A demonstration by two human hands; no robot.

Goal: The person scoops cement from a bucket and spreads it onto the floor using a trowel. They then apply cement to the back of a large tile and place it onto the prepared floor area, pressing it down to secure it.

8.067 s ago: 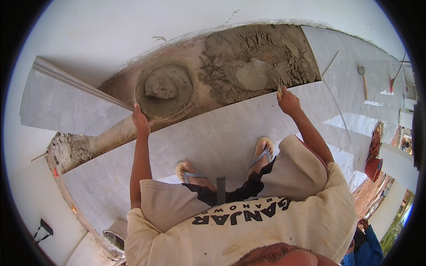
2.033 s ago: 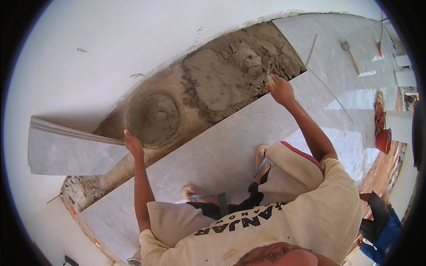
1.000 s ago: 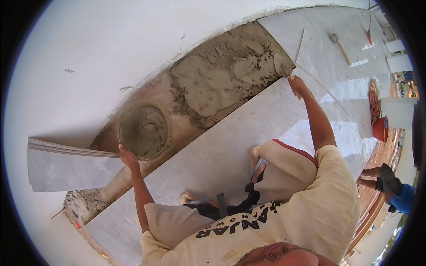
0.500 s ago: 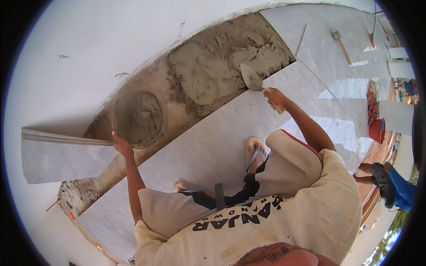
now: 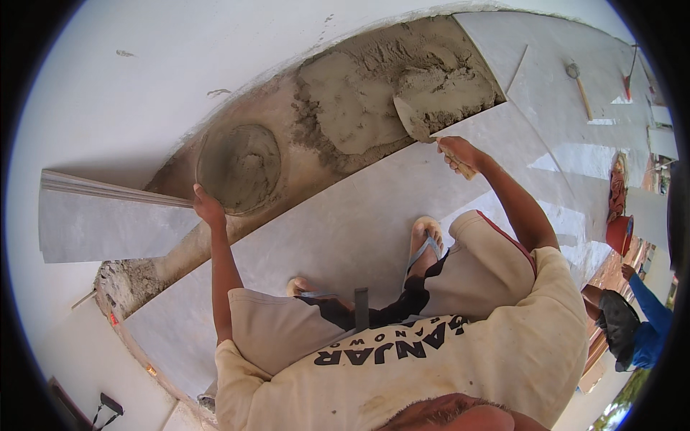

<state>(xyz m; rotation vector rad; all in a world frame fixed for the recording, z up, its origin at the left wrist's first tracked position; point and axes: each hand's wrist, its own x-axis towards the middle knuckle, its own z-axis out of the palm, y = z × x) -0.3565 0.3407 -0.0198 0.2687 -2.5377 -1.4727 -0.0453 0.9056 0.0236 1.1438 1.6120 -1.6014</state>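
My right hand (image 5: 458,156) is closed round the wooden handle of a trowel (image 5: 412,121). Its metal blade rests on the wet grey mortar (image 5: 352,108), close to the edge of the laid floor tiles (image 5: 323,223). Part of the mortar is smoothed; the rest is lumpy. To the left, my left hand (image 5: 209,207) grips the near rim of a round bucket (image 5: 199,161) holding wet mortar. Its fingers are partly hidden by the hand itself. A stack of large grey tiles (image 5: 108,223) lies just beyond that hand.
A white wall (image 5: 172,79) curves along the far side. Rough rubble (image 5: 129,287) fills the left end of the strip. On the right are a mallet (image 5: 581,90), a reddish cloth (image 5: 617,190), a red bucket (image 5: 618,233) and another person in blue (image 5: 650,312).
The whole view has shifted, so the scene sits farther right. Relative to the tile corner, the trowel has slid left across the mortar. My left hand stays on the bucket rim.
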